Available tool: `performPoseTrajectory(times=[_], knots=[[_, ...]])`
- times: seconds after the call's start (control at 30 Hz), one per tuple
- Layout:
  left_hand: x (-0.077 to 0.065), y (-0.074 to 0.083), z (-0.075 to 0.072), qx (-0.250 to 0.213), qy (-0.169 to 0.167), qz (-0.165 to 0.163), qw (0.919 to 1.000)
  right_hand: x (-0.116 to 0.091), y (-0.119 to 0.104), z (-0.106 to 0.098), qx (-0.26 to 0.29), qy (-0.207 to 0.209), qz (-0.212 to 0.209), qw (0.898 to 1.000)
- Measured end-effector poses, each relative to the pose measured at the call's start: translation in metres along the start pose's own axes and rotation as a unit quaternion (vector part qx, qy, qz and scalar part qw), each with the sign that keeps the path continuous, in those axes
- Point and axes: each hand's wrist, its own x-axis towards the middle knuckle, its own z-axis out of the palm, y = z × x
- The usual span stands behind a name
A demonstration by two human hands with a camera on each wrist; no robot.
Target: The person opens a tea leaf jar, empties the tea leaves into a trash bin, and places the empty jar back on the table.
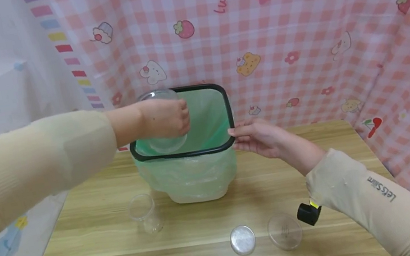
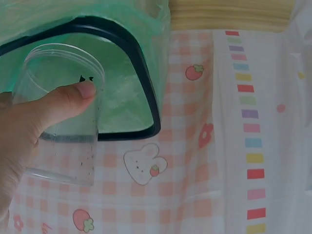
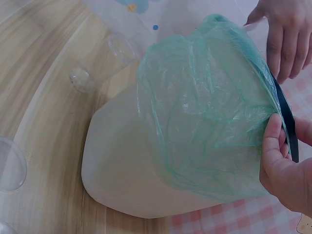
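In the head view, a bin with a black rim [image 1: 205,151] and a pale body [image 1: 199,194] stands on the wooden table, lined with a thin green bag [image 1: 192,171]. My left hand [image 1: 165,117] is over its opening, gripping a clear plastic jar. The left wrist view shows that jar [image 2: 73,151] tipped with its threaded mouth toward the bin, the thumb pressed along its side. A few small dark specks cling to its wall. At the bin's right side, my right hand [image 1: 258,138] pinches the rim and bag edge between thumb and fingers.
Left of the bin, a clear empty jar [image 1: 149,215] is on the table. Toward the front are a silvery round lid [image 1: 243,239] and a clear round lid [image 1: 285,233]. A pink checked cloth [image 1: 253,28] hangs close behind the bin.
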Motion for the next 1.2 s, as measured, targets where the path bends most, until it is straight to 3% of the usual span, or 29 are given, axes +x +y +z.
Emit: performPoseTrajectory(times=[0.37, 0.5, 0.63, 0.8, 1.03, 1.2], knots=[[0.002, 0.005, 0.0, -0.023, -0.023, 0.042, 0.9986, 0.001, 0.0, -0.001, -0.006, 0.001, 0.0, 1.0], [-0.003, 0.003, 0.003, -0.022, -0.013, 0.011, 0.9996, 0.001, -0.001, -0.001, -0.006, 0.005, 0.003, 1.0], [-0.007, 0.0, 0.005, -0.015, -0.039, -0.022, 0.9989, 0.001, -0.001, 0.0, -0.003, 0.008, 0.005, 1.0], [-0.008, -0.004, 0.005, -0.013, -0.055, -0.027, 0.998, 0.0, -0.001, -0.001, 0.005, 0.01, 0.004, 1.0], [-0.008, -0.001, 0.006, -0.084, -0.028, -0.014, 0.996, 0.001, 0.0, -0.001, 0.004, 0.006, 0.0, 1.0], [-0.008, 0.004, 0.005, -0.096, -0.003, 0.002, 0.9954, 0.0, 0.0, -0.001, -0.001, 0.003, -0.003, 1.0]])
